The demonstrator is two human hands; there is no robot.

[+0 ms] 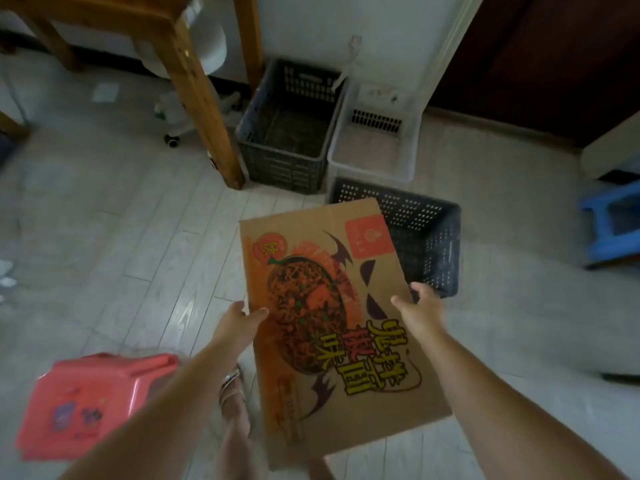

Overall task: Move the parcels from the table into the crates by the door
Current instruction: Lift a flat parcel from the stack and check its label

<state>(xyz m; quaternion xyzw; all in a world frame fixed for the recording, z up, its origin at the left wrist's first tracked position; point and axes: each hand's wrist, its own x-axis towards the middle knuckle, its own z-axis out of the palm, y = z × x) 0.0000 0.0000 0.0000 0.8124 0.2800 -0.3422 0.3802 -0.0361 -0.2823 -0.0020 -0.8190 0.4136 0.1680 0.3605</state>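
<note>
I hold a flat brown cardboard parcel printed with a noodle bowl and yellow characters, level above the floor. My left hand grips its left edge and my right hand grips its right edge. Its far corner overlaps a black perforated crate just beyond it. Further off, a dark grey crate and a white crate stand side by side against the wall, next to a dark door. The table shows only as a wooden leg.
A pink plastic stool lies at the lower left beside my sandalled foot. A blue stool stands at the right. A wheeled white object and scraps of paper lie on the tiled floor under the table.
</note>
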